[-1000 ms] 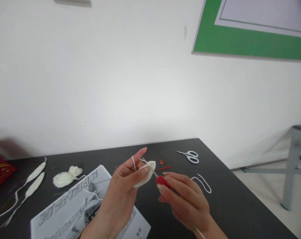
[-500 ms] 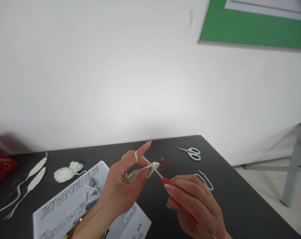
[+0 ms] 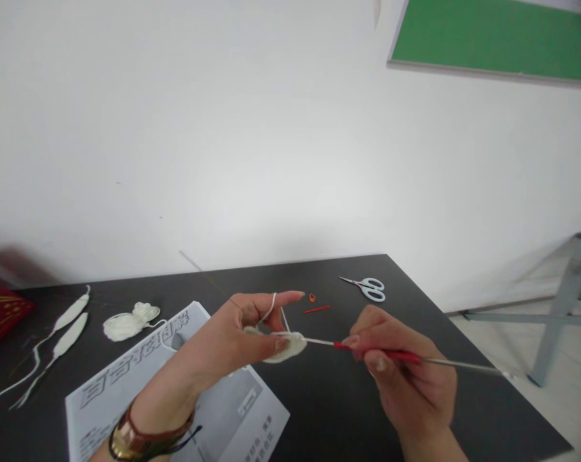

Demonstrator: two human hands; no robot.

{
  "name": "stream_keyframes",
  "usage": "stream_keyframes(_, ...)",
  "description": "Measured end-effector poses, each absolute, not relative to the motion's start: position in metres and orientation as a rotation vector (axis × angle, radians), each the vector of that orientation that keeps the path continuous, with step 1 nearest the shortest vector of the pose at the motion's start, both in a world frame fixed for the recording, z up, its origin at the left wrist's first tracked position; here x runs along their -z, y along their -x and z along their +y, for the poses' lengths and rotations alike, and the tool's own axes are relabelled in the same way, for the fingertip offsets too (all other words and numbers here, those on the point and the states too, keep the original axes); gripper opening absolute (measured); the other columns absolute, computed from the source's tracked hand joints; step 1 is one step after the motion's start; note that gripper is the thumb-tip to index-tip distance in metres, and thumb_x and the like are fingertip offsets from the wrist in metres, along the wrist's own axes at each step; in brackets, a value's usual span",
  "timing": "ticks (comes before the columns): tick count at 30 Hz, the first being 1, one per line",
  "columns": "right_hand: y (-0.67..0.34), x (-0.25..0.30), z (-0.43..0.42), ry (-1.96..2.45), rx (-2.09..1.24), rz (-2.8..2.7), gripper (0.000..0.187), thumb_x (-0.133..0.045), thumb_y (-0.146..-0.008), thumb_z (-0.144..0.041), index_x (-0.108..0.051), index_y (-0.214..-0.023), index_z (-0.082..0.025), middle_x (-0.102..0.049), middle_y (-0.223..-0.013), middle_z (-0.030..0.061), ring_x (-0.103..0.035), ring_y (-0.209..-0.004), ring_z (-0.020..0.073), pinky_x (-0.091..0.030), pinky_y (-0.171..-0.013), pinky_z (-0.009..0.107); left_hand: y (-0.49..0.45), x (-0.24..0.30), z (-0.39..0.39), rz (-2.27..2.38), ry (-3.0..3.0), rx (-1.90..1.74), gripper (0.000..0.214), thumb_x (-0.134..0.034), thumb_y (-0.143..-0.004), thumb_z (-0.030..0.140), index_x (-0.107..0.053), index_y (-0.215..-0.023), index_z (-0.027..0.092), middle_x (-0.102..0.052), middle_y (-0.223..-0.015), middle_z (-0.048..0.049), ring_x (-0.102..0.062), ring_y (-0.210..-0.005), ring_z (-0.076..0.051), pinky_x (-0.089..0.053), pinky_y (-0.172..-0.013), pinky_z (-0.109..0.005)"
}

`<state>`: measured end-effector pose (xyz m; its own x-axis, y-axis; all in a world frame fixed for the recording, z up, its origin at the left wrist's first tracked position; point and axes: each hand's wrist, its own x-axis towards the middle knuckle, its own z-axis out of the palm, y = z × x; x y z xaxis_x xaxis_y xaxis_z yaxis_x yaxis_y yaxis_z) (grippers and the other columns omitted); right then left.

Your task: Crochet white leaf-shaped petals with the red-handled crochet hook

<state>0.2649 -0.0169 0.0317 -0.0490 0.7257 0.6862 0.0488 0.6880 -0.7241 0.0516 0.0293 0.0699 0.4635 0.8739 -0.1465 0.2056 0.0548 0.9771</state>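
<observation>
My left hand pinches a small piece of white crochet work between thumb and fingers. White yarn loops over its outstretched index finger and runs down to the piece. In my right hand is a crochet hook with a red grip and metal ends, held level. The hook's left end meets the top edge of the crochet work; whether it sits inside a stitch is too small to tell.
Behind the hands lie scissors, an orange stitch marker and a red needle. At left are a yarn bundle, two white crocheted leaf-shaped pieces, a printed sheet and a red object. A wall borders the black table.
My right hand has moved right and turned, bringing the hook from a slant to nearly level. My left hand has tipped lower, with its index finger now pointing right.
</observation>
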Motion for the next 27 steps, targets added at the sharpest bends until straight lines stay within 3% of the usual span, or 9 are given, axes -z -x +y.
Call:
stream_keyframes(7,-0.258,-0.034,0.002,0.627,-1.137,-1.012,0.018,-0.063,-0.084,-0.028,-0.068,-0.071,-0.016,-0.059,-0.059,0.0009,-0.049,-0.044,0.0076,-0.038,-0.036,0.018,-0.052,-0.065,0.028,0.922,-1.317,-0.637,0.046,-0.076,-0.066,0.019,-0.069,-0.111,0.026,-0.058,-0.067,0.0033,-0.051,-0.057,-0.008,-0.042,-0.057,-0.021)
stream_keyframes(12,-0.251,-0.029,0.017,0.711,-1.462,-0.734,0.022,-0.065,-0.081,-0.031,-0.066,-0.07,-0.013,-0.053,-0.045,-0.0037,-0.042,-0.031,0.0047,-0.04,-0.027,0.014,-0.054,-0.06,0.026,0.921,-1.328,-0.738,0.041,-0.074,-0.07,0.019,-0.07,-0.109,0.028,-0.057,-0.067,0.0037,-0.048,-0.057,-0.006,-0.039,-0.056,-0.019)
stream_keyframes(18,-0.243,-0.027,0.019,0.688,-1.481,-0.676,0.018,-0.069,-0.079,-0.029,-0.069,-0.075,-0.011,-0.059,-0.049,-0.0029,-0.05,-0.037,0.0052,-0.053,-0.037,0.017,-0.058,-0.055,0.027,0.906,-1.253,-0.856,0.041,-0.074,-0.07,0.021,-0.069,-0.11,0.03,-0.053,-0.07,0.004,-0.047,-0.062,-0.007,-0.039,-0.06,-0.019)
stream_keyframes(27,-0.238,-0.024,0.019,0.67,-1.459,-0.668,0.017,-0.068,-0.08,-0.029,-0.068,-0.073,-0.013,-0.061,-0.052,-0.0029,-0.052,-0.04,0.0053,-0.053,-0.039,0.016,-0.066,-0.055,0.024,0.948,-1.237,-1.002,0.038,-0.075,-0.071,0.028,-0.069,-0.109,0.032,-0.058,-0.079,0.0024,-0.05,-0.069,-0.009,-0.039,-0.064,-0.02)
